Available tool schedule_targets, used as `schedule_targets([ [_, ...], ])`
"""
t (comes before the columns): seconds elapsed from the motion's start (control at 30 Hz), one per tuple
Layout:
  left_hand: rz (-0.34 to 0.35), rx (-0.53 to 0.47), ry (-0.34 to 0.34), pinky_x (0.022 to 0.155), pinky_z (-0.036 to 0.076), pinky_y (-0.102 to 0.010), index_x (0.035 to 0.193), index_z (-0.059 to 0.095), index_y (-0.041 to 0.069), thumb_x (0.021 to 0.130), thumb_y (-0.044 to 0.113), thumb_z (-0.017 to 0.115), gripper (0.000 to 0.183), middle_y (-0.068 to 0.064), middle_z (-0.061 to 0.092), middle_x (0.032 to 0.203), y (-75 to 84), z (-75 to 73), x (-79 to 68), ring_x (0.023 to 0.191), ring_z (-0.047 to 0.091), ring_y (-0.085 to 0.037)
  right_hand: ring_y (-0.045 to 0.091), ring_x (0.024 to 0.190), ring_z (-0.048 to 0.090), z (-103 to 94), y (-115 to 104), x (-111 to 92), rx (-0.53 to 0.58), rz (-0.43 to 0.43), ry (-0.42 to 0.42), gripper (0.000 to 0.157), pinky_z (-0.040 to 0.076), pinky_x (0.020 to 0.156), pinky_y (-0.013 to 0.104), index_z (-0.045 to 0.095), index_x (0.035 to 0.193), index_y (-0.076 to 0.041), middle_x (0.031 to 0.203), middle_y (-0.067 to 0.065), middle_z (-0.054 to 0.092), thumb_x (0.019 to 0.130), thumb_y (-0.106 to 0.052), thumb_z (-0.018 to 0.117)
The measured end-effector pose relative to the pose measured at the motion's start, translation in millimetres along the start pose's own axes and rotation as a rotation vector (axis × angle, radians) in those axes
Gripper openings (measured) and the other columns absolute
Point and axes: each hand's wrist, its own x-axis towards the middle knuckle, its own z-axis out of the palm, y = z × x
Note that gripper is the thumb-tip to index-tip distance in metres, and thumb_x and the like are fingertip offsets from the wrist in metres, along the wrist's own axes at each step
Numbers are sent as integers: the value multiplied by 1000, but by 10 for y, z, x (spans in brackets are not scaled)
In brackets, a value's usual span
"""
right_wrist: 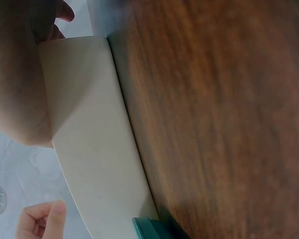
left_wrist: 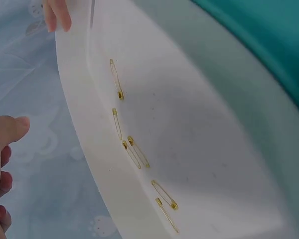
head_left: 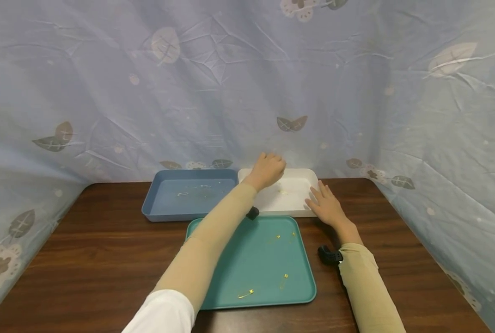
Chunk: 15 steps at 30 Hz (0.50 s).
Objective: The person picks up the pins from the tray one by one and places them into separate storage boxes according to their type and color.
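Observation:
My left hand (head_left: pixel 268 171) is raised over the back of the white tray (head_left: pixel 301 178), fingers curled, with nothing showing in its grasp. In the left wrist view its thumb and curled fingers (left_wrist: pixel 7 132) are beside the tray's wall. Several gold safety pins (left_wrist: pixel 134 152) lie along one side of the white tray's floor. My right hand (head_left: pixel 328 208) rests at the tray's right edge with its fingers spread over the rim. The right wrist view has this hand (right_wrist: pixel 15 74) against the tray's outer wall.
In front, a teal tray (head_left: pixel 268 263) bears several gold safety pins (head_left: pixel 246 293), partly covered by my left forearm. A blue tray (head_left: pixel 160 196) with silver safety pins (head_left: pixel 182 194) adjoins the white one. All stand on a dark wooden table (head_left: pixel 85 259), with a patterned curtain (head_left: pixel 230 92) behind.

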Motion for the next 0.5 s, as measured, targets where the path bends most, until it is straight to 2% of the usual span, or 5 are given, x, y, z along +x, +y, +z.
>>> schedule_targets([
  [0.23,32,-42,54,72,25,-29,93,66,18,98,23,57,12,4,64,91,31,-89,-190,80,51,-16,52,146,10,-2,-12,-15,-7,4,-7,65,16,115,67,32,149,3,160,29,10,102,-40,42],
  [0.37,43,-65,52,75,33,-32,93,65,17,97,23,58,10,3,64,92,76,-170,-313,85,55,-17,53,145,10,-5,-22,-21,-5,2,-6,65,16,115,67,32,149,3,160,30,10,102,-40,42],
  [0.5,44,-69,47,83,40,-36,93,65,18,97,22,58,9,3,63,91,103,-213,-426,88,56,-17,53,145,10,-12,-17,-12,-21,-6,-4,65,15,115,66,31,150,3,160,30,10,102,-40,41],
])
